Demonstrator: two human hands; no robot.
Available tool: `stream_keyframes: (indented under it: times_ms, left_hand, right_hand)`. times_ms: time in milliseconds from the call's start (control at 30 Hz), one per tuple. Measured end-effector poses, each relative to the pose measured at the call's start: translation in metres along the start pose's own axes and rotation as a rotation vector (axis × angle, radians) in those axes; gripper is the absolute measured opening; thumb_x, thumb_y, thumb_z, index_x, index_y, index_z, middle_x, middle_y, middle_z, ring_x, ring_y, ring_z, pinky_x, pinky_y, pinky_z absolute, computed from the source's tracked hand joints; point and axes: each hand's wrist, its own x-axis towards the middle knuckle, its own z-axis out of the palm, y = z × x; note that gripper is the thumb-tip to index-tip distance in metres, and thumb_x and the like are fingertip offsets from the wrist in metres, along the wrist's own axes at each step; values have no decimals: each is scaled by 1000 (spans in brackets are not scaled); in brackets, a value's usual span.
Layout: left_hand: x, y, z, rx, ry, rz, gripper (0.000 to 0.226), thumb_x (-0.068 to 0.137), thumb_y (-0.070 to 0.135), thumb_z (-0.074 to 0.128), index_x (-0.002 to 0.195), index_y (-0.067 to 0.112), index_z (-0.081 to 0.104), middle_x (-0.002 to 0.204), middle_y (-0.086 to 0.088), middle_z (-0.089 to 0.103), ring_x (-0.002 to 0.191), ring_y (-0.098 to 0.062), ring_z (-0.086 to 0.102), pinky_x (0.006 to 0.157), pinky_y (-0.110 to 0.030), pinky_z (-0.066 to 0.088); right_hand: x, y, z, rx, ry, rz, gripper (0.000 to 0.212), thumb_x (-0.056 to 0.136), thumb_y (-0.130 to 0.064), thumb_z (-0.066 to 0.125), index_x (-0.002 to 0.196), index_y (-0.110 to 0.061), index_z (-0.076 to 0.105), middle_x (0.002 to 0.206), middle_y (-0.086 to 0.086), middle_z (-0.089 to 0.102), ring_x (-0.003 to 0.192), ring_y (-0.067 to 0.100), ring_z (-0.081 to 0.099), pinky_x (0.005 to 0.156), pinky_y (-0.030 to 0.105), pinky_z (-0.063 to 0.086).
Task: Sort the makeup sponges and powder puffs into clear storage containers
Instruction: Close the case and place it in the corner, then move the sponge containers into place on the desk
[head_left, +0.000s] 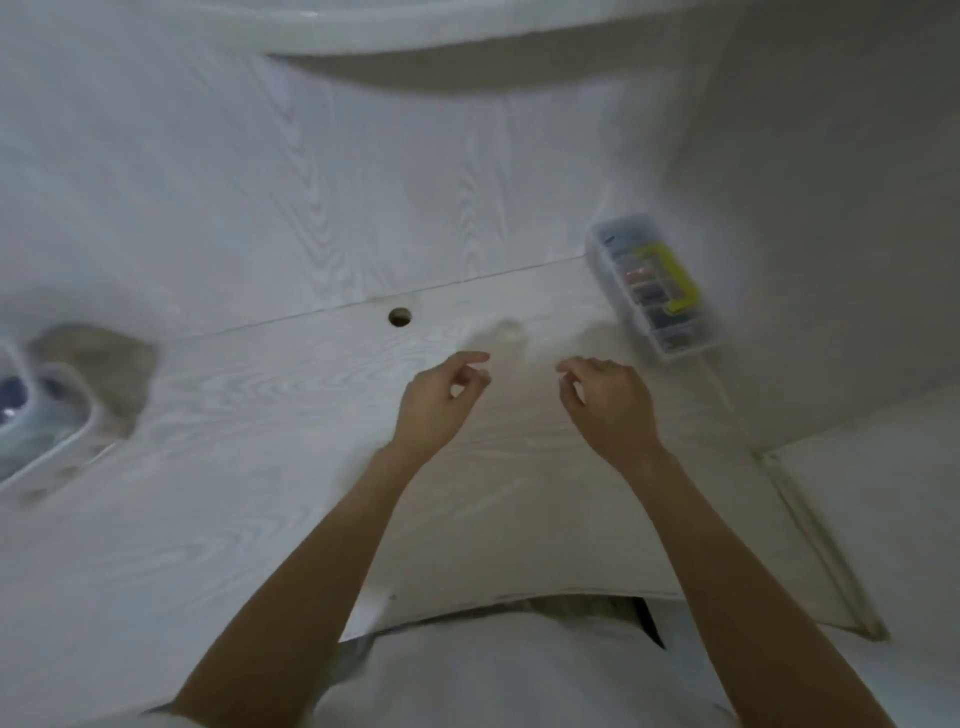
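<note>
My left hand (441, 400) and my right hand (608, 400) hover side by side over the middle of the white wood-grain desk (260, 467), fingers loosely curled and apart, nothing in either. A clear storage container (652, 288) with several small compartments and a yellow piece on its side stands at the right, just beyond my right hand. Another clear container (47, 421) holding dark and pale items is cut off at the left edge. The picture is blurred; a faint pale smudge (501, 332) lies on the desk ahead of my hands.
A round cable hole (399, 316) sits in the desk behind my left hand. A white wall panel rises behind the desk, with a curved white shelf edge (415, 31) at the top. A side wall closes off the right.
</note>
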Motion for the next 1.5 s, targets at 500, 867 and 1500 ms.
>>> stream_keyframes:
  times_ms: [500, 867, 1500]
  left_hand:
    - [-215, -185, -273, -323, 1045, -571, 5, 91, 24, 57, 93, 19, 55, 89, 8, 61, 92, -21, 59, 84, -34, 47]
    - [-184, -250, -375, -619, 873, -626, 31, 92, 35, 55, 121, 25, 52, 118, -3, 60, 104, -18, 60, 87, -29, 49]
    - [-177, -257, -372, -794, 763, -616, 51, 92, 32, 54, 139, 21, 37, 117, -2, 61, 106, -16, 60, 95, -36, 48]
  right_hand:
    - [40, -337, 120, 756, -713, -6, 37, 92, -37, 56, 126, -25, 52, 120, -4, 56, 107, 11, 54, 86, 22, 40]
    - [103, -466, 193, 988, -730, 341, 41, 93, -35, 54, 130, -17, 49, 123, -2, 55, 108, 12, 51, 88, 25, 38]
    - [102, -460, 197, 1142, -860, 478, 46, 92, -36, 54, 134, -22, 40, 123, 5, 57, 104, 19, 59, 87, 34, 50]
